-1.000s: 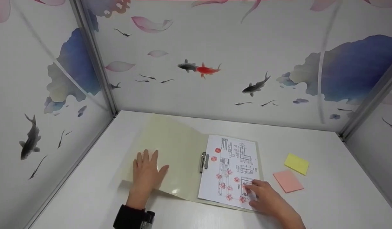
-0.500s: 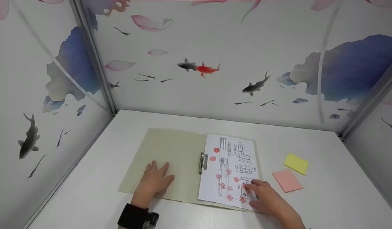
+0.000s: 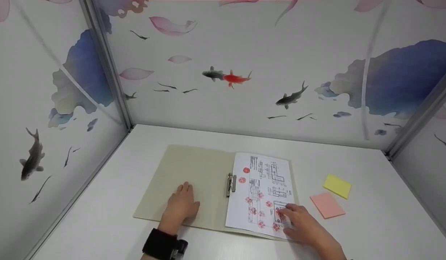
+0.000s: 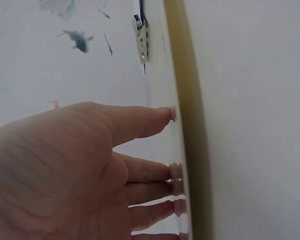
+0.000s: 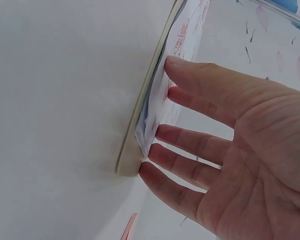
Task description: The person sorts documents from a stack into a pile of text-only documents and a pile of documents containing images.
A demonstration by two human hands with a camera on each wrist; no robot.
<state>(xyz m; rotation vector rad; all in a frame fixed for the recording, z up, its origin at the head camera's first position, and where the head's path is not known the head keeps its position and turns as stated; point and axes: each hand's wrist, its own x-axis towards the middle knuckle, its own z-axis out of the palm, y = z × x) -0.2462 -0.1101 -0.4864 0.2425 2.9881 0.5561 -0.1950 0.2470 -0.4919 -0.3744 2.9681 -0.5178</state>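
A pale green file folder [image 3: 199, 166] lies spread open on the white table. On its right half, a metal clip [image 3: 230, 184] sits at the inner edge of a stack of printed sheets [image 3: 261, 173] with line drawings and red round stamps. My left hand [image 3: 181, 204] rests on the folder's left cover, its fingertips touching the inner surface in the left wrist view. My right hand [image 3: 304, 224] rests its fingertips on the lower right corner of the sheets. In the right wrist view its fingers are spread and fairly straight against the papers [image 5: 160, 95].
Right of the folder lie a pink sticky-note pad [image 3: 327, 205] and a yellow sticky-note pad [image 3: 337, 186]. Walls printed with fish and petals [image 3: 244, 108] enclose the table at the back and both sides.
The folder's left cover, raised and tilted before, has come down onto the table. My left hand has moved right and inward across it. My right hand has stayed in place.
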